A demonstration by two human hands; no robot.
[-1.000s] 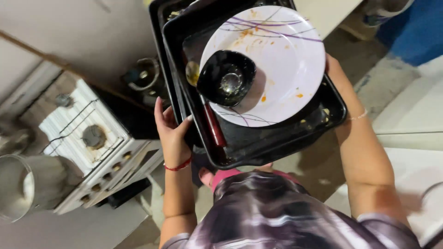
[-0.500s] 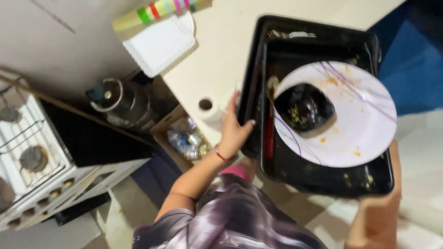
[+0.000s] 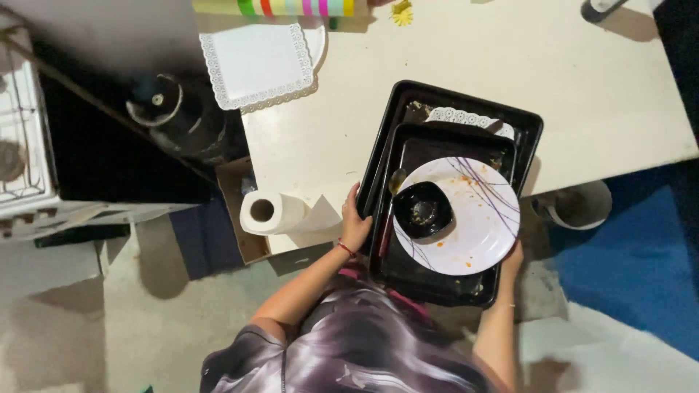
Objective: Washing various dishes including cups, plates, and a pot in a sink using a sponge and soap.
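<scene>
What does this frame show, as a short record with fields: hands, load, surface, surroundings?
left hand: grips the left rim of the black trays
right hand: at the right rim, mostly hidden under the white plate
load: two nested trays; dirty plate on top, black bowl on the plate
surface: trays partly over the cream table
surroundings: paper towel roll; white lace-edged tray; white stove

A single head-worn view looks straight down from well above the pale table (image 3: 466,80), near its front edge. The person's torso fills the bottom, floor lies on both sides, and a stove (image 3: 18,131) sits far left.
</scene>
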